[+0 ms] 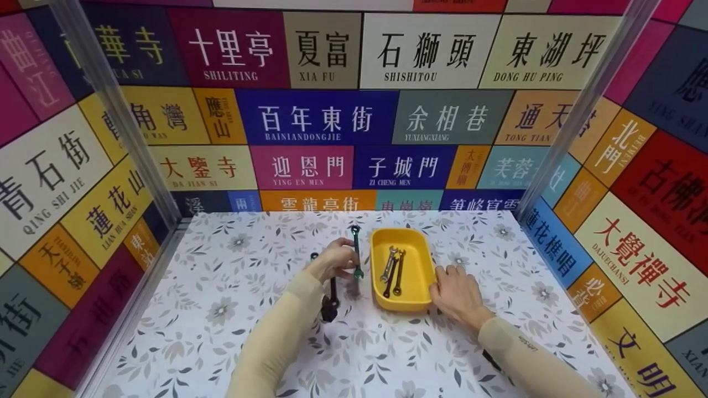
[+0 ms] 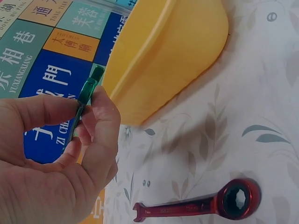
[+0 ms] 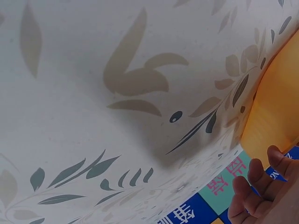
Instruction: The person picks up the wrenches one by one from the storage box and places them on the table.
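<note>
My left hand (image 1: 336, 258) pinches a green wrench (image 1: 357, 254) between thumb and fingers, just left of a yellow plastic box (image 1: 406, 305). The wrench stands nearly lengthwise in the head view and is seen almost edge-on in the left wrist view (image 2: 87, 92). Inside the box lie a few metal wrenches (image 1: 397, 273), side by side. My right hand (image 1: 458, 293) holds the box's right rim; its thumb is hidden in the right wrist view, where several loosely bent fingers show. Below the left hand, a red ratchet wrench (image 2: 196, 205) lies on the table.
Dark tools (image 1: 330, 309) lie on the patterned tabletop (image 1: 221, 342) beside the left wrist, partly covered by the arm. Another dark object (image 1: 491, 359) shows from under the right forearm. Colourful sign-covered walls (image 1: 318, 117) enclose the table at the back and sides.
</note>
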### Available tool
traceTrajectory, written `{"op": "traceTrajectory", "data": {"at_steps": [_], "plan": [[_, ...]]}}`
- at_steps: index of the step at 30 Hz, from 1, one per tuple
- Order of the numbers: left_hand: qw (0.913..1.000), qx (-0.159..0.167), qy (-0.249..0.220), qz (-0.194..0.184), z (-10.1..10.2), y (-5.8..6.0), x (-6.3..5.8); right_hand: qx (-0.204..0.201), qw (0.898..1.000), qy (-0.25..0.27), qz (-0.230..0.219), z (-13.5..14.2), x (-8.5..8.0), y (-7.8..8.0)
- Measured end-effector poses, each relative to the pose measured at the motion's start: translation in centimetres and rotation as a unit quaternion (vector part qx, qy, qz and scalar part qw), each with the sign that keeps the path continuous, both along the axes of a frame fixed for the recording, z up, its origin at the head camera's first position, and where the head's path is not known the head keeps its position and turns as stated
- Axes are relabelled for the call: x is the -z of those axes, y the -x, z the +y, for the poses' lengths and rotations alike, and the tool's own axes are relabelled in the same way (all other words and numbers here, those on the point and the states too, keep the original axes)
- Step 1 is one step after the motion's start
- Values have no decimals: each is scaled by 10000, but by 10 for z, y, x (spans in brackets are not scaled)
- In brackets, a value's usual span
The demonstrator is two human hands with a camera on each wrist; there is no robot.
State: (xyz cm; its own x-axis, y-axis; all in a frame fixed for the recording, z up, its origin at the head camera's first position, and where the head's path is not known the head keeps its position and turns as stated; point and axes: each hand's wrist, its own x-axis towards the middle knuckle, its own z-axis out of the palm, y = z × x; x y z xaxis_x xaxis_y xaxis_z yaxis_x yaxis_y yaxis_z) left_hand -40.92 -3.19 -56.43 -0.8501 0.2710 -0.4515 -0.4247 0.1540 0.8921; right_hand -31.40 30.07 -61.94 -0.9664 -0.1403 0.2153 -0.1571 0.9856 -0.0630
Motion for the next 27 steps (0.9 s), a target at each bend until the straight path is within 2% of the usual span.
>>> {"op": "traceTrajectory", "data": {"at_steps": [10, 18, 27], "plan": [[9998, -120, -49, -160, -11, 0, 9, 27, 10000, -60, -42, 1, 0, 0], [9998, -178, -63, -51, -23, -3, 16, -57, 10000, -25, 71, -1, 0, -1], [9996, -187, 184, -70, -39, -6, 22, 1, 10000, 35, 20, 0, 1, 0]]}}
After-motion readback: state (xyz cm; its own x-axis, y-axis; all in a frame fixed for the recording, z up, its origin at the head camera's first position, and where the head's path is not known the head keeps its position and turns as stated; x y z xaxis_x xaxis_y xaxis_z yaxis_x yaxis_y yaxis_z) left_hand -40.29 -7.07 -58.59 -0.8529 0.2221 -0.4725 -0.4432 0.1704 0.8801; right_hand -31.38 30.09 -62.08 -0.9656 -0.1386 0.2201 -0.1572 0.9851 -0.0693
